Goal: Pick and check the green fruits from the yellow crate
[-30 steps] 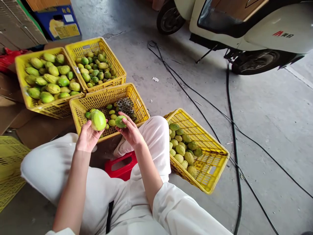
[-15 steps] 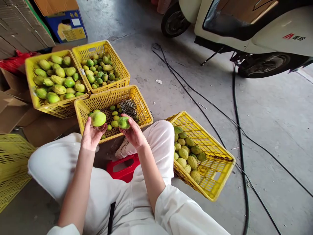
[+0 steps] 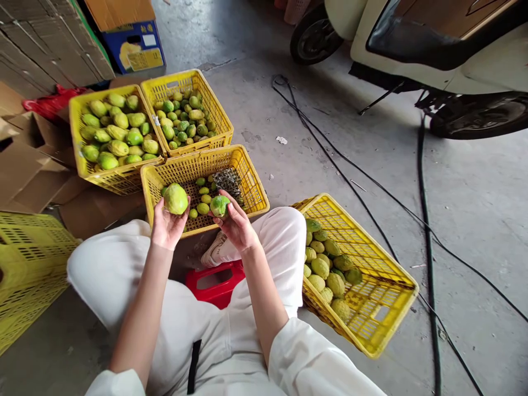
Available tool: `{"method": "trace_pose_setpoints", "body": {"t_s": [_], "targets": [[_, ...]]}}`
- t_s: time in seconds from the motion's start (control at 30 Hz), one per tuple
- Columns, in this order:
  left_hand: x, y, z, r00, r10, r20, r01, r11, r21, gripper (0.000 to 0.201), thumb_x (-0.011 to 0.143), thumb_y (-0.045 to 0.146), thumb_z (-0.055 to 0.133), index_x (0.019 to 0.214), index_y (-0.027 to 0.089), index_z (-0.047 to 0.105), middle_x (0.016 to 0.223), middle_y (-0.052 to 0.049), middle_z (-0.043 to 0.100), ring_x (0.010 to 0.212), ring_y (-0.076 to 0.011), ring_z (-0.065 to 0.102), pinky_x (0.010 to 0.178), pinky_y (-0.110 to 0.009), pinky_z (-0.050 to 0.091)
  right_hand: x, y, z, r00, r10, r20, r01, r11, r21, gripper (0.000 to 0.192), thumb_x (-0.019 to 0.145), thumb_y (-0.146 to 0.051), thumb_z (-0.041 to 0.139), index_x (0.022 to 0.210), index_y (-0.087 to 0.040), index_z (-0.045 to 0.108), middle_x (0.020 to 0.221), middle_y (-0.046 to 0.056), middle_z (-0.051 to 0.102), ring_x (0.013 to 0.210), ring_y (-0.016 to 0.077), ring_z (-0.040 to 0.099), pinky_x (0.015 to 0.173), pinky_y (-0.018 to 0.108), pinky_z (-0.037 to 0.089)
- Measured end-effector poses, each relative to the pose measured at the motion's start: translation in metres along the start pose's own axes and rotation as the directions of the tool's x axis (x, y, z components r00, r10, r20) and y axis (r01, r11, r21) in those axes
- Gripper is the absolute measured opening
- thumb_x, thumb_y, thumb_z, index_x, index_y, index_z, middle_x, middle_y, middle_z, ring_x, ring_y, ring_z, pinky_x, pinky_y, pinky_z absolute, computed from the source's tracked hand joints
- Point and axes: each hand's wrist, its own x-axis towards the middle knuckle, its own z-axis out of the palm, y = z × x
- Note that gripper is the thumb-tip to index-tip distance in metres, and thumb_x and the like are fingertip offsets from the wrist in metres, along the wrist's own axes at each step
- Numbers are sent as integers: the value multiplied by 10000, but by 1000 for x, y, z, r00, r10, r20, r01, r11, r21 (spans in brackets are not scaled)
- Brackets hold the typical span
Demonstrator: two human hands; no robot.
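Note:
My left hand [image 3: 170, 224] is closed round a large yellow-green lemon [image 3: 176, 198], holding it up over the near side of a yellow crate [image 3: 252, 184]. A bit of another green fruit shows behind that lemon. In my right hand [image 3: 236, 225] is a smaller, greener lemon [image 3: 219, 206], gripped between thumb and fingers at about the same height. Below both hands, several small green lemons [image 3: 203, 208] lie on the crate's bottom, next to a clump of shiny dark metallic-looking material [image 3: 227, 182].
Two yellow crates full of lemons, the left one [image 3: 75, 140] and the right one [image 3: 225, 118], stand beyond. To my right a tilted crate [image 3: 373, 349] holds rough green-yellow fruit. Black cables [image 3: 427, 231] cross the floor near a parked scooter [image 3: 412, 60]. Flattened cardboard [image 3: 31, 179] lies left.
My view has swung a little left, so the crates and scooter appear farther right. Both hands keep their lemons, and the right-hand lemon appears slightly turned.

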Motion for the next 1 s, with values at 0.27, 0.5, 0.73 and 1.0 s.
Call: {"method": "trace_pose_setpoints", "body": {"t_s": [0.27,0.5,0.73,1.0], "targets": [[-6,3,8,998,-61,-28,58,995,-79,358,1218,423,571,1449,215,749,1061,-74,878,908,-200,859,796,-255,733,0,-4,5,997,74,32,-77,992,100,215,999,-388,802,1165,-255,834,1282,59,902,845,180,790,739,281,651],[-6,2,9,994,-67,-85,63,997,-47,266,1190,352,626,1373,211,758,1021,-58,861,819,-189,830,751,-268,710,0,-6,3,997,79,12,-80,989,121,334,941,-300,837,1275,-312,827,1129,-16,904,891,177,846,814,265,680],[-7,2,9,998,22,-55,-25,997,-71,183,1154,259,675,1306,215,767,1021,-45,862,871,-179,843,799,-245,709,6,3,-2,994,98,-38,-92,985,145,257,922,-378,922,1146,-287,833,1089,-14,908,949,195,876,781,250,676],[-5,0,2,1000,0,0,0,999,-45,138,1124,341,728,1165,230,800,1235,-87,869,1277,-252,828,983,-316,727,3,7,-7,998,54,-16,-53,996,69,521,818,-455,1051,1269,-314,831,1168,12,917,1295,300,865,1055,413,721]]}}
